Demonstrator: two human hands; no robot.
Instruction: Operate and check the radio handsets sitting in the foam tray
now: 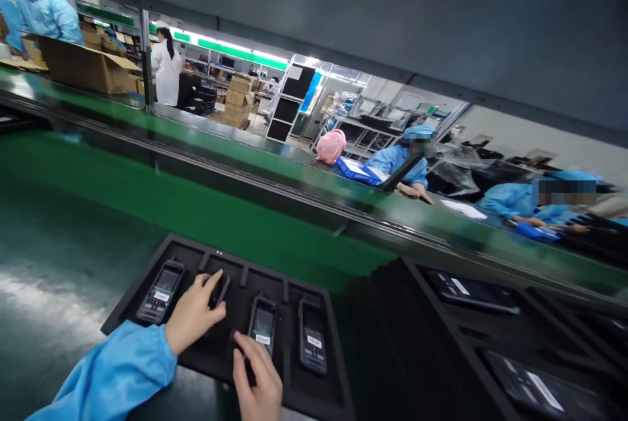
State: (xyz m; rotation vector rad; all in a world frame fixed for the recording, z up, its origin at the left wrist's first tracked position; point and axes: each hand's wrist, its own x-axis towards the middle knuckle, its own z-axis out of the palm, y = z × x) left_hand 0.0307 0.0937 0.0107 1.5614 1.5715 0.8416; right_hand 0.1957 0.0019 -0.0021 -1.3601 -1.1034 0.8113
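Observation:
A black foam tray (pixel 338 378) lies tilted in view on the bench, divided into slots. Black keypad handsets with small screens and white labels lie in it: one at the left (pixel 161 291), one right of the middle (pixel 263 316) and one at the right (pixel 313 336). My left hand (pixel 193 313), in a blue sleeve, has its thumb and fingers around another dark handset (pixel 224 289) in the second slot, mostly hidden by the fingers. My right hand (pixel 259 375) hovers at the lower end of the right-of-middle handset, fingers loosely bent and apart, with nothing visible in them.
At the right stands a stack of black foam trays (pixel 387 323), the top one bearing larger dark devices (pixel 473 291). A green conveyor with a metal rail (pixel 275 176) runs behind. Co-workers in blue (pixel 397 163) sit beyond it; a cardboard box (pixel 83 65) stands far left.

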